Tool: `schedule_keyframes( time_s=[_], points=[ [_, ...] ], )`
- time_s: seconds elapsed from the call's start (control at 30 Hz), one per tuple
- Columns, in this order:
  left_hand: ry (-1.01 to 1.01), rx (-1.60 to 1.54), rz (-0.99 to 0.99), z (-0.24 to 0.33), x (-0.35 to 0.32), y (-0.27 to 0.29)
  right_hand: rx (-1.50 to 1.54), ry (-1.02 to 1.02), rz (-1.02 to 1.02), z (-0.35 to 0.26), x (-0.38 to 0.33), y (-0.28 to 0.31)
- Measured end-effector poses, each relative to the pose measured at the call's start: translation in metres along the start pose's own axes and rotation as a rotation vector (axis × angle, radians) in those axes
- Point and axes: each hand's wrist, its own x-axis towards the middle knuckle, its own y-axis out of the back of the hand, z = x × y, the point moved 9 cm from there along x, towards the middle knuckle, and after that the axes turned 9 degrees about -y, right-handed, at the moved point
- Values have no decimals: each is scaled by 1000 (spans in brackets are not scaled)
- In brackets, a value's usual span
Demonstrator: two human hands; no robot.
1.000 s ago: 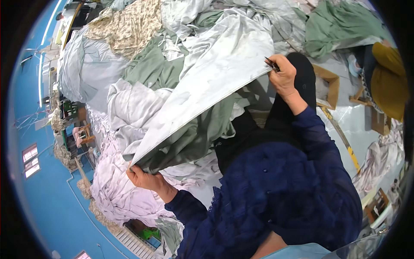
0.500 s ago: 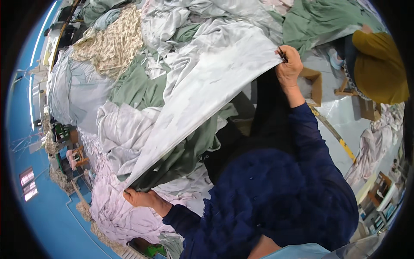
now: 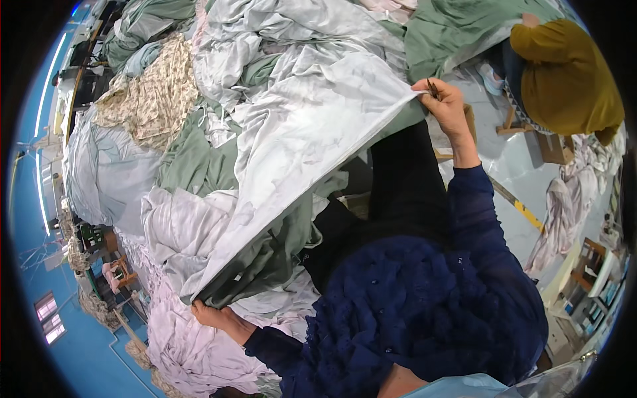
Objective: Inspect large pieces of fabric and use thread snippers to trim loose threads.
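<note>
A large white cloth (image 3: 312,132) with a dark green underside (image 3: 259,265) stretches diagonally across my lap. My left hand (image 3: 213,316) is closed on its near-left end, thumb and fingers pinching the edge. At the far-right end, my right hand (image 3: 448,113) pinches the same edge. Small dark thread snips (image 3: 432,87) stick up from the fingers of that hand; their handles are hidden. Between the hands the edge runs nearly straight, and the cloth beyond it lies wrinkled over the pile.
Heaped green fabric (image 3: 199,156), patterned beige cloth (image 3: 156,93) and pale pink cloth (image 3: 192,351) surround me on the left. A person in a mustard top (image 3: 564,76) sits at the far right, a hand on green cloth (image 3: 458,33). A cardboard box (image 3: 556,147) stands near them.
The white cloth has slackened and shows more wrinkles. Its green underside now shows beside my right hand. The whole view has shifted slightly; both hands keep their hold.
</note>
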Motion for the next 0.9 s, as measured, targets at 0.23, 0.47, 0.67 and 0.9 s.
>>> schedule_keyframes(
  time_s=[0.23, 0.47, 0.67, 0.9],
  points=[
    [55, 106, -57, -43, 14, 0, 8, -174, -111, 30, 2, 3],
    [37, 75, -79, -46, 15, -8, 48, -218, -79, 41, 4, 6],
    [40, 165, -84, -46, 13, -10, 35, -208, -95, 42, 0, 6],
    [-106, 424, -45, -48, 8, 1, 75, -220, -121, 53, -22, 7]
  ],
)
